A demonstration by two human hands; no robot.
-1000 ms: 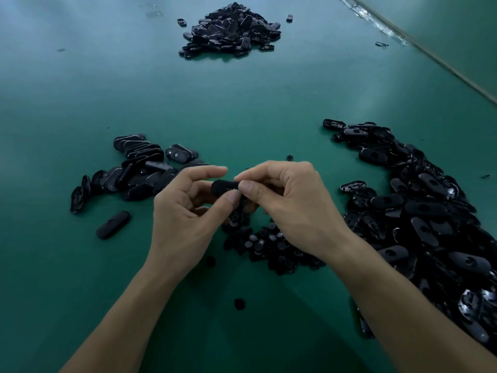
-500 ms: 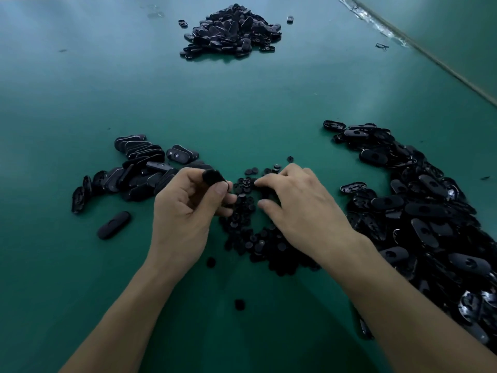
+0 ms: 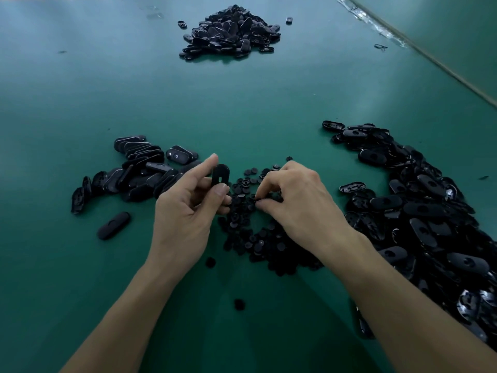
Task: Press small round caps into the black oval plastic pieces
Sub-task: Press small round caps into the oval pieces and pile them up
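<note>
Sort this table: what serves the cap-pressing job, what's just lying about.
Job: black oval plastic piece in grip of left hand; small round black caps pile under right hand; right-side heap of black ovals.
Lying about: far heap of black pieces; lone black oval at left; dark scrap near far edge.

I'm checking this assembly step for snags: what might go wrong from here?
The left hand pinches the oval piece upright between finger and thumb; pushing a cap in may make it slip. The right hand digs into the dense cap heap, so it may lift two caps or scatter more, like the stray cap lying apart.
</note>
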